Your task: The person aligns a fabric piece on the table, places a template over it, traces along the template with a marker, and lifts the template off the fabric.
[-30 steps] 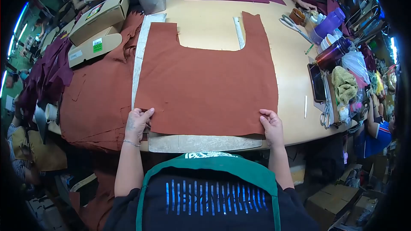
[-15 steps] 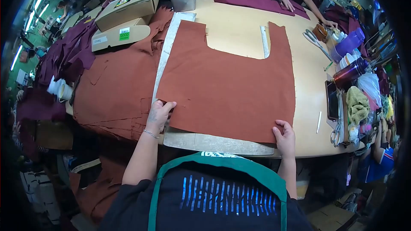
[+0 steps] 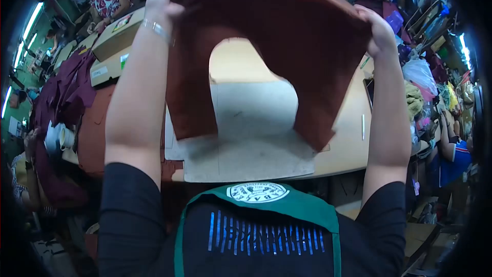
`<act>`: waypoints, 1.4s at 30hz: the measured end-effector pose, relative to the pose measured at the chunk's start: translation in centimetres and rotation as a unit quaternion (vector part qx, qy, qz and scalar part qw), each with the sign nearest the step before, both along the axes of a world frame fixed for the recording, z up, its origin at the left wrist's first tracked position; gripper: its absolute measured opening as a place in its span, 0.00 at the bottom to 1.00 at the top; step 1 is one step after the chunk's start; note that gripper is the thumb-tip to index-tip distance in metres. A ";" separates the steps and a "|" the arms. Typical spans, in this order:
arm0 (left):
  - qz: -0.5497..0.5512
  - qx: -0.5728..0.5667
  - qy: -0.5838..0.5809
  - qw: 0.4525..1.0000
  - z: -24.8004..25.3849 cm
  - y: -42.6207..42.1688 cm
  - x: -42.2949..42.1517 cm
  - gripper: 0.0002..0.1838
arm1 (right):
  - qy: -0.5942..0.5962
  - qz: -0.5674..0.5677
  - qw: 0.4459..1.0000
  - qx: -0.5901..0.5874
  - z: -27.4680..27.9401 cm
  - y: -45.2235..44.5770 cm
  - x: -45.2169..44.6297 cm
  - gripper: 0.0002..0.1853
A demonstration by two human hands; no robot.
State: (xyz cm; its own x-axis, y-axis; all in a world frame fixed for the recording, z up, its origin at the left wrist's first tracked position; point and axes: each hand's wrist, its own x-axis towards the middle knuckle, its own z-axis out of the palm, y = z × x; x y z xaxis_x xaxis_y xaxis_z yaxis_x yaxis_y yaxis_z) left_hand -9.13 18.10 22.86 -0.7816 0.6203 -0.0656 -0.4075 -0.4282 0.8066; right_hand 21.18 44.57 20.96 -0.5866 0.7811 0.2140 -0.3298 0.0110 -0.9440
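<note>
Both my hands hold up a rust-brown fabric piece [image 3: 318, 46] by its far edge. My left hand [image 3: 163, 2] grips the upper left corner, and my right hand [image 3: 378, 28] has its fingers closed on the upper right. The cloth hangs over the table with its curved cutout facing me and two straps pointing down. Through the cutout shows a pale grey board [image 3: 251, 118], lying flat at the table's near edge. The strap ends hang over this board, slightly blurred.
Rust fabric [image 3: 95, 128], purple cloth [image 3: 69, 82] and cardboard boxes [image 3: 115, 36] are on the left. A white stick [image 3: 363, 126], a green towel [image 3: 413, 98] and a plastic bag [image 3: 419, 75] are on the right. Other people stand or sit around the table.
Both hands have risen and moved away from me with the fabric. The piece has left the table and turned over, its cutout now facing me. The grey board is largely uncovered.
</note>
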 end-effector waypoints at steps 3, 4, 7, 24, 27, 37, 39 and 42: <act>-0.230 0.146 0.155 0.950 4.9 0.7 -4.1 0.15 | -0.026 -0.074 0.991 0.109 6.5 1.9 -3.1 0.12; -0.147 0.124 0.153 0.969 7.4 0.9 -3.1 0.14 | -0.003 -0.067 0.991 0.114 8.1 2.8 -3.0 0.12; 0.081 0.144 0.154 0.974 10.9 0.1 -1.1 0.15 | 0.012 -0.155 0.981 0.120 11.0 -4.2 -2.1 0.10; -0.090 0.025 -0.263 0.960 -21.0 -17.0 9.5 0.20 | -0.296 -0.142 0.930 0.163 -20.2 -18.1 10.4 0.11; -0.051 -0.100 -0.185 0.976 -21.0 -16.5 12.0 0.23 | -0.432 -0.222 0.831 0.271 -21.5 -17.1 12.8 0.11; 0.004 -0.259 -0.042 0.965 -21.8 -15.6 12.7 0.21 | -0.390 0.043 0.913 -0.112 -20.1 -11.7 11.3 0.12; -0.013 -0.281 -0.047 0.958 -21.5 -15.4 12.4 0.22 | -0.299 0.140 0.914 -0.235 -18.8 -10.4 10.3 0.16; -0.033 -0.278 -0.062 0.958 -21.7 -15.6 11.8 0.23 | -0.224 0.153 0.924 -0.268 -19.3 -10.4 8.4 0.20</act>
